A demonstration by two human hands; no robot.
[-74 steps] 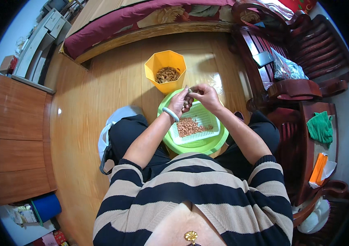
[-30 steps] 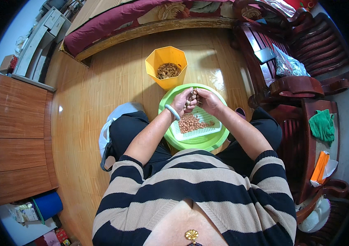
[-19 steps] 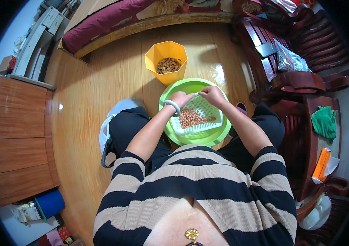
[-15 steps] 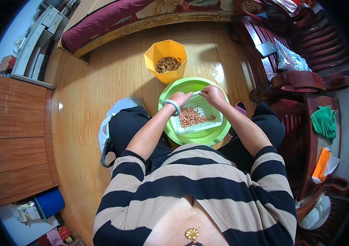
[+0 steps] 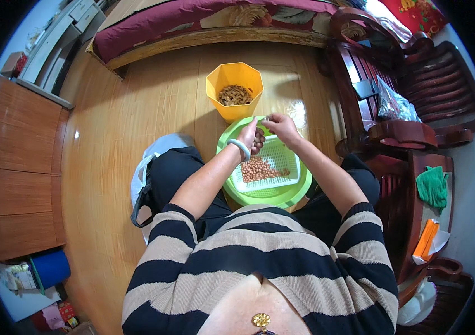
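My left hand point(image 5: 248, 137), a pale bangle at its wrist, is curled around a handful of brown peanuts point(image 5: 259, 138) above the far left corner of the white basket point(image 5: 291, 180). Beside it, my right hand point(image 5: 282, 127) has its fingers pinched together near the left fingertips; whatever is between them is too small to name. The slotted basket rests inside a green basin point(image 5: 303, 192) between my knees. Reddish-brown shelled peanuts point(image 5: 257, 169) lie spread over its near left part, with a few toward the right.
Just beyond the basin stands a yellow bin point(image 5: 233, 71) holding brown shells point(image 5: 234, 95). A white bag point(image 5: 139, 167) is by my left leg. Dark wooden furniture point(image 5: 402, 134) stands on the right, with a green cloth point(image 5: 432, 188) on it. A bed point(image 5: 221, 37) spans the far side.
Both hands have left the basket's far rim and come together above it. Peanuts now show in my left hand, and my right fingers pinch beside it. The whole view has shifted slightly.
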